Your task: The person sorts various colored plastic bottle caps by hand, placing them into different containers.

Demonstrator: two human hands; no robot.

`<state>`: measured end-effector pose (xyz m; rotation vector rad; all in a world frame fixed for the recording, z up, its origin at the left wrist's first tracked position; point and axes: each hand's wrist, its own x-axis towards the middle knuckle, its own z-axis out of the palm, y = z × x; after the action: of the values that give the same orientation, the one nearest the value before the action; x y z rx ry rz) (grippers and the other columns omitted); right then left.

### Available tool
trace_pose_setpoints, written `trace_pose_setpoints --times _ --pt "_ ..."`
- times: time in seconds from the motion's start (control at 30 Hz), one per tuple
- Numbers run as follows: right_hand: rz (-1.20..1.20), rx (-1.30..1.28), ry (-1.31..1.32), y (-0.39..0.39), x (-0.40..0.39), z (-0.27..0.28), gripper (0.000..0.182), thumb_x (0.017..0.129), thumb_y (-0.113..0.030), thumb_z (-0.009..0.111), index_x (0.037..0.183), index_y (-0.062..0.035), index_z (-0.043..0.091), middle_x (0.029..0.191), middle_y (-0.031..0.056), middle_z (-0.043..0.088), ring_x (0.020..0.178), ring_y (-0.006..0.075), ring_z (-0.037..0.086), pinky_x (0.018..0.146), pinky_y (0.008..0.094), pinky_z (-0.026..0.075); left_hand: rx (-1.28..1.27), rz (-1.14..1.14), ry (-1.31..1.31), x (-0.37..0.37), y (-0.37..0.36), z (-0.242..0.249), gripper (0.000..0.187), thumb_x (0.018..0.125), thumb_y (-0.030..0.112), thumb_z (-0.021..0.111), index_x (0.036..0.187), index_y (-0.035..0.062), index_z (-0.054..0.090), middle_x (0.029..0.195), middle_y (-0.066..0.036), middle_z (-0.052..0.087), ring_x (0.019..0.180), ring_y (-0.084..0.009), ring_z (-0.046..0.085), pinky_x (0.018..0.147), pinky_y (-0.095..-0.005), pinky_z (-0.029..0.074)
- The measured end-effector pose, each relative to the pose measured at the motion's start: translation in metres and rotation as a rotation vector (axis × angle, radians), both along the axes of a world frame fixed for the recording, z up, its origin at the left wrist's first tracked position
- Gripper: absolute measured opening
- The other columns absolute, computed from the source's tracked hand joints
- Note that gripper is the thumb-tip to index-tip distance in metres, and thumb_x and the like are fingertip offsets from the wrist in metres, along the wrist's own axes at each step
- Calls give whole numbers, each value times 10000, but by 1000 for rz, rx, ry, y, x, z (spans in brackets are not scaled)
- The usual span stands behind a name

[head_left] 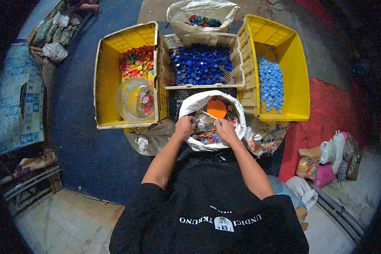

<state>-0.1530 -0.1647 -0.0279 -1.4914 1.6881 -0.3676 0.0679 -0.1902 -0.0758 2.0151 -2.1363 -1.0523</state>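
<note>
A white sack (189, 106) stands in front of me with its rim rolled open, full of mixed plastic caps and small scraps. My left hand (185, 127) is at the sack's left side, fingers curled in; whatever it grips is hidden. Over the right part of the contents, my right hand (226, 130) is closed in a pinch. A thin white strip (209, 115) runs up and left from its fingertips. Behind the hands, a large orange lid (216, 109) lies on top of the pile.
A yellow crate (103, 76) at left holds red and yellow caps and a clear round container (131, 99). A white crate (201, 85) holds dark blue caps; another yellow crate (294, 76) holds light blue ones. Behind stands another sack (180, 21). Filled bags (326, 158) lie at right.
</note>
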Motion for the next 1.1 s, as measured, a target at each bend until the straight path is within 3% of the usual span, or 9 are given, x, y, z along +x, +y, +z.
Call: trace_pose_setpoints --times 0.07,0.3,0.33,0.37,0.43,0.47,0.6,0.87,1.1 --pt "-38 9 -24 1 -1 0 348 918 -297 487 919 36 589 866 252 618 858 409 594 768 438 464 59 77 107 6 -4 6 282 751 195 677 1010 87 692 875 -149 694 832 -310 674 748 -402 531" --pt "-260 243 -395 3 -8 17 312 900 -298 587 885 4 663 693 58 622 607 117 564 555 286 438 43 393 426 10 -19 39 205 775 146 663 912 -5 661 729 -137 681 698 -256 692 703 -387 540" --pt "-283 274 -424 5 -9 13 287 894 -284 601 880 -5 669 665 21 606 572 78 532 518 260 418 15 413 384 3 -18 44 223 779 110 637 973 2 612 832 -150 643 791 -300 669 700 -441 530" --pt "-283 271 -427 7 -10 3 287 894 -284 601 880 -5 669 665 21 606 572 78 532 518 260 418 12 412 382 -3 -14 40 223 779 110 637 973 2 612 832 -150 643 791 -300 669 700 -441 530" --pt "-268 208 -435 10 -12 -16 276 895 -277 603 855 -13 674 648 3 588 556 77 513 498 250 403 -465 198 128 -14 -5 25 295 774 62 593 1065 26 559 1018 -197 523 888 -374 600 719 -483 510" --pt "-350 271 -510 13 -10 -20 263 894 -263 606 854 -12 675 641 -8 572 562 70 502 512 246 402 -327 182 147 -18 -4 21 402 743 54 600 1138 90 533 1116 -215 401 966 -427 516 742 -517 484" --pt "-336 247 -501 13 -4 -1 268 886 -253 613 903 5 682 705 5 623 607 72 534 560 233 426 -312 -71 -173 -23 10 7 340 753 103 610 1084 179 605 1198 -203 391 1053 -413 467 783 -516 448" --pt "-111 41 -333 18 -3 -18 298 891 -273 609 937 14 675 801 56 671 752 112 593 704 280 463 -379 22 -316 -26 18 -17 259 752 213 608 985 142 695 1201 -138 491 1065 -335 467 849 -496 395" --pt "-46 141 -340 22 -10 -22 288 903 -267 600 919 11 674 799 57 675 751 120 611 702 282 471 21 54 -449 -34 3 -1 334 824 349 553 1015 124 710 1207 -109 564 1182 -306 462 973 -510 328"
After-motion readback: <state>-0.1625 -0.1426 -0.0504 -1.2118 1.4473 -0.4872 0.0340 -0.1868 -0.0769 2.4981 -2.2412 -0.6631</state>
